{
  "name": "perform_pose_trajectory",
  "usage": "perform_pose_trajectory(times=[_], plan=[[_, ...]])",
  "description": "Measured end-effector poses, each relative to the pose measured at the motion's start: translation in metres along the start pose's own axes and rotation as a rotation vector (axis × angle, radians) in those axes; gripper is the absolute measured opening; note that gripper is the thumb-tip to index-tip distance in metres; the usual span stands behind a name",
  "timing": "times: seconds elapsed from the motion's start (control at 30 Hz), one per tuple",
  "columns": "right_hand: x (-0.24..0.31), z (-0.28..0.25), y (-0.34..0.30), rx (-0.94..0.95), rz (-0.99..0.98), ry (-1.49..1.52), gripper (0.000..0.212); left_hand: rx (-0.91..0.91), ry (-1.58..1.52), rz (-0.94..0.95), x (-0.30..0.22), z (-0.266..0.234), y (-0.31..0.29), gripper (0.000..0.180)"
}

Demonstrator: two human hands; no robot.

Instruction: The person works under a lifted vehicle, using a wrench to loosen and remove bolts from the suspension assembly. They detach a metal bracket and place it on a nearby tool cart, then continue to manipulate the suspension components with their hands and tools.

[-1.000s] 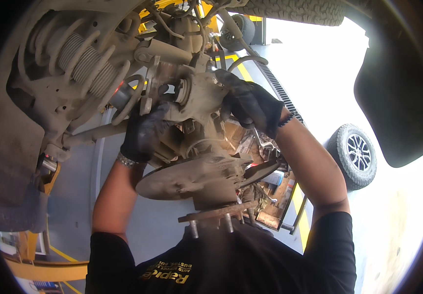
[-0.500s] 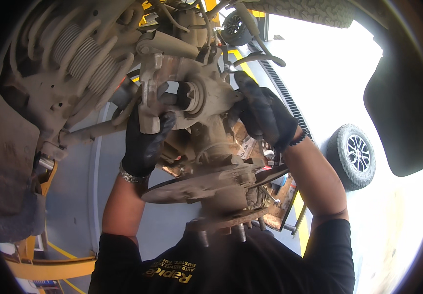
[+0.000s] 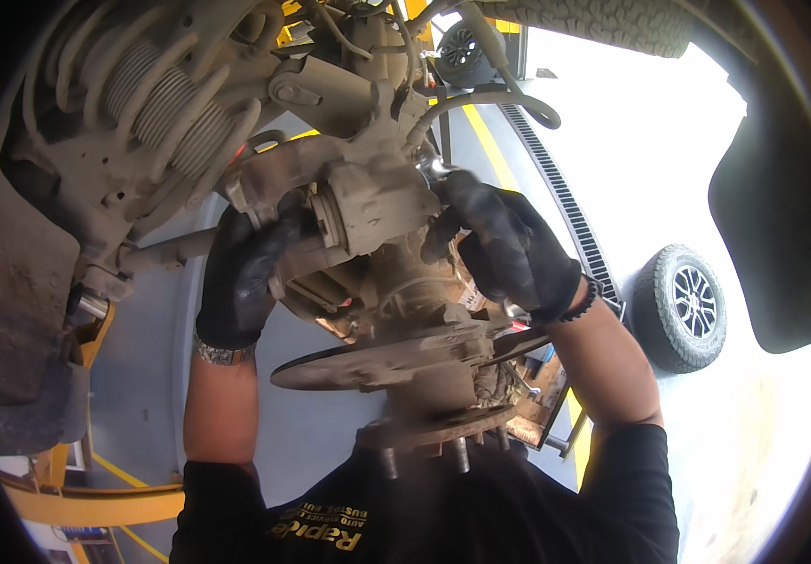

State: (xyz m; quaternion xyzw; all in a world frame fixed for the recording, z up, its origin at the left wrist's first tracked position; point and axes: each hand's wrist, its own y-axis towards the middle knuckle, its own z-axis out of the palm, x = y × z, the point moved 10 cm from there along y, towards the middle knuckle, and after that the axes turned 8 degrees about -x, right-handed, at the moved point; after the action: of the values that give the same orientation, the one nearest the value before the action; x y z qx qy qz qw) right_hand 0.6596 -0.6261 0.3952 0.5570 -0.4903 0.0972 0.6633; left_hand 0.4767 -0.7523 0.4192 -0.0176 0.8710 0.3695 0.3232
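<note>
A dusty brake caliper hangs above the brake disc, apart from it and tilted. My left hand, in a black glove, grips the caliper's left side, fingers hooked into its opening. At the caliper's right end is my right hand, also black-gloved, with its fingers curled round a shiny metal hand tool. Only the tool's bright head by the caliper shows clearly; my fingers hide most of the rest. A rubber hose loops above my right hand.
Below the disc is a rusty wheel hub with studs, close to my chest. A coil spring fills the upper left. One wheel stands on the floor at right, beside a drain grate. A yellow lift arm lies lower left.
The caliper has turned, so its opening now faces more to the left. My left hand has moved left with it, and my right hand has come slightly down with the tool.
</note>
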Motion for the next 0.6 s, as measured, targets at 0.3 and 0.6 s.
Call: perform_pose_trajectory(times=[0.3,0.6], plan=[[-0.015,-0.075,-0.039,-0.248,0.011,-0.242,0.024,0.048,0.184,0.211,-0.015,0.008,0.001,0.029],[-0.031,-0.067,-0.065,-0.189,0.406,0.194,0.029,0.207,-1.175,-0.544,0.040,0.033,-0.014,0.049]])
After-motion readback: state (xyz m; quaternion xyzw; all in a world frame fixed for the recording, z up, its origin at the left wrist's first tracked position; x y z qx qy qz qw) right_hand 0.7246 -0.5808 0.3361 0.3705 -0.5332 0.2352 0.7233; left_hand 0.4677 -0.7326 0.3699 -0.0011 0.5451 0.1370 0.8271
